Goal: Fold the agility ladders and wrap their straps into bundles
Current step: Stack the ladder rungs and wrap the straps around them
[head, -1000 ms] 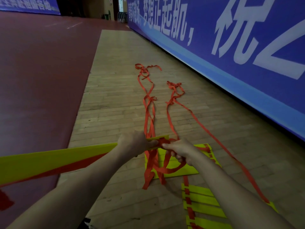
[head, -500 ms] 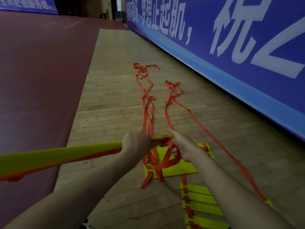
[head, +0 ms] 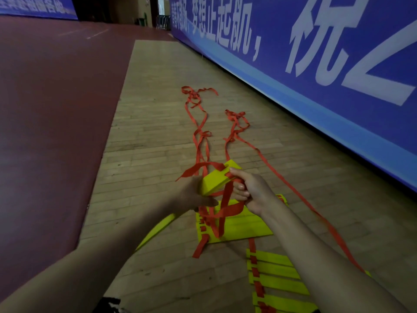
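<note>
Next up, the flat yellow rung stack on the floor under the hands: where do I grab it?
The yellow rung stack is probably best taken by its bare near long edge, coming in low from your side to slide under it. It lies flat, and red straps crowd its left end.

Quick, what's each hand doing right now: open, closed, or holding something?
Left hand: grips the stack of yellow rungs.
Right hand: grips the red strap wound round that stack.
</note>
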